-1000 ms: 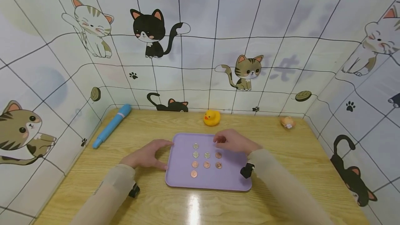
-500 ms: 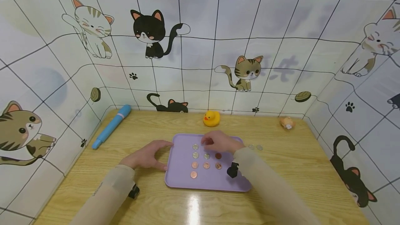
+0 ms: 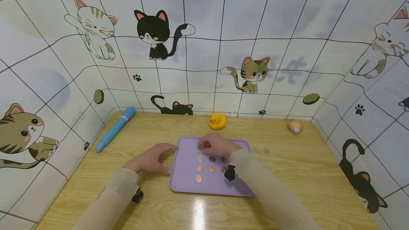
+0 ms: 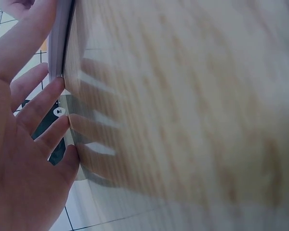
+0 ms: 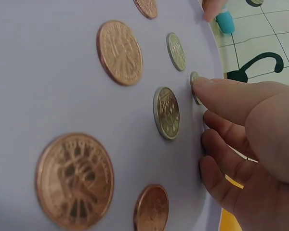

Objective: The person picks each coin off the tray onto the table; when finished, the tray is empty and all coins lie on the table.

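Observation:
A purple tray (image 3: 236, 186) lies on the wooden table, bearing several copper and silver coins in rows. My right hand (image 3: 217, 144) reaches over its back, thumb and fingertips pinching at the rearmost silver coin (image 3: 200, 150). In the right wrist view my thumb (image 5: 226, 96) overlaps that coin (image 5: 194, 89), which still sits at the tray surface; the index finger is hidden behind the thumb. Another silver coin (image 3: 200, 159) and a copper coin (image 3: 211, 169) lie nearer me. My left hand (image 3: 153, 158) is spread, thumb and fingertips touching the tray's left edge.
Two silver coins (image 3: 262, 150) lie on the table right of the tray. A yellow rubber duck (image 3: 217, 121) stands behind it. At the back left lies a blue stick-like item (image 3: 115, 129); a small orange-tan object (image 3: 294, 126) sits back right. Cat-patterned walls surround the table.
My right hand has moved left across the tray's back to the rearmost silver coin, uncovering the two coins on the table at right. My left hand has stayed at the tray's edge.

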The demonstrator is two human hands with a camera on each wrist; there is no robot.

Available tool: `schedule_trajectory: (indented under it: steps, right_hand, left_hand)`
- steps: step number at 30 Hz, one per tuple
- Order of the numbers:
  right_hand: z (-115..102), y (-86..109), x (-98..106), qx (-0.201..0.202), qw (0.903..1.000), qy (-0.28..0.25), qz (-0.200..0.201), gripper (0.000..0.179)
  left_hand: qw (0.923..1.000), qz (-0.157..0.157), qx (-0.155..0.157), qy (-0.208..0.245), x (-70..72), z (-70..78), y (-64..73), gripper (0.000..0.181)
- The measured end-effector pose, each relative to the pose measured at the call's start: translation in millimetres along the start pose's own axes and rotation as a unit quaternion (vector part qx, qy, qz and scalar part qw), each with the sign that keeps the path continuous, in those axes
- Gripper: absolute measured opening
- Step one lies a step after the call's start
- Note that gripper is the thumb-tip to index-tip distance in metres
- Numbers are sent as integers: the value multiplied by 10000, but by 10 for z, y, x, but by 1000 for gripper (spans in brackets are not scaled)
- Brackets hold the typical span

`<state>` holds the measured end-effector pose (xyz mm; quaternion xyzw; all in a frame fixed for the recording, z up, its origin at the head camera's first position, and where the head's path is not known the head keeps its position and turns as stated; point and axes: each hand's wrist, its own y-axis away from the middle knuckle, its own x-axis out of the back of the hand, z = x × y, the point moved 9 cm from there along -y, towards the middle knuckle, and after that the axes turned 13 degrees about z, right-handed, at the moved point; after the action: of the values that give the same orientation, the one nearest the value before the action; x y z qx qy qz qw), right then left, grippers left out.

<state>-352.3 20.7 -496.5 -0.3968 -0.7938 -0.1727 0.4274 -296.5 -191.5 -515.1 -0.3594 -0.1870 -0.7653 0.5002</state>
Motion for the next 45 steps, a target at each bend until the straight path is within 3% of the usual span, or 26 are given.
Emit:
schedule_trajectory:
  steps: [12,21,31,45]
  right_hand:
    - [-53,-62,-34,184,9989,419,-46,17]
    - [-42,-73,-48,112,9981,577,-172,10]
    - [-12,-91,-63,-39,9958,871,-292,13]
    - [10,-83,-31,-31,9991,387,-186,16]
  left_hand:
    - [10000,0,-44,-24,15,7,-9,92]
    - [9999,39,-136,86,13,43,-3,91]
    - [10000,37,-9,75,10,32,-2,91]
    - [9999,72,-143,20,19,23,-8,92]
